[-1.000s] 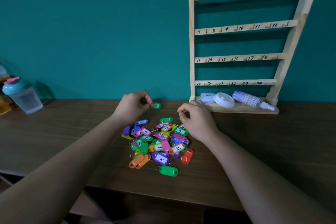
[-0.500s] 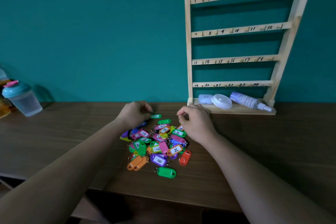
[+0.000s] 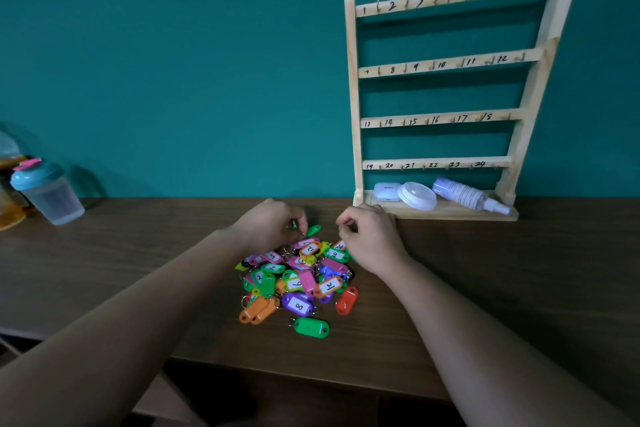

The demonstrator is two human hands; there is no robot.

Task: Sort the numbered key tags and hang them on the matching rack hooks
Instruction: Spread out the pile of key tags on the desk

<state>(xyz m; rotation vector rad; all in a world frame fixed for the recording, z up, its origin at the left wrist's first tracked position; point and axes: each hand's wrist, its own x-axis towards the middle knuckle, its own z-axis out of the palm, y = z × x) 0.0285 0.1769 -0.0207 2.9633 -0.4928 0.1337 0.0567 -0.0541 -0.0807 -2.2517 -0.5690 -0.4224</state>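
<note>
Table: a dark brown wood-grain table [image 3: 104,270] runs the full width, and its near edge drops into shadow.
Wall: a plain teal wall [image 3: 207,80] stands right behind the table's far edge.
Rack: a pale wooden rack [image 3: 446,64] stands far right against the wall. It has four rails with small hooks, hand-numbered 1 to 24 from top to bottom.
Key tags: the key tags [image 3: 298,281] lie in a mixed heap at the table's middle, well apart from the rack. They are green, pink, orange, purple and red, some with the number up and some face down.
Stray tag: a green blank-side tag [image 3: 311,326] lies just near of the heap.
Left hand: the left hand [image 3: 266,225] is at the heap's far left edge. Its fingers are curled and pinch the ring end of a small green tag [image 3: 313,230].
Right hand: the right hand [image 3: 372,239] is at the heap's far right edge and covers some tags. Its fingers are curled, with thumb and forefinger tips close together. I cannot tell whether anything is held between them.
Rack base: a white case [image 3: 387,191], a round white lid [image 3: 417,196] and a spray bottle [image 3: 464,196] lying on its side crowd the base under the lowest rail.
Far left: a clear shaker cup [image 3: 48,194] with a teal lid stands by the wall.
In the way: both forearms cross the near table on either side of the heap.
</note>
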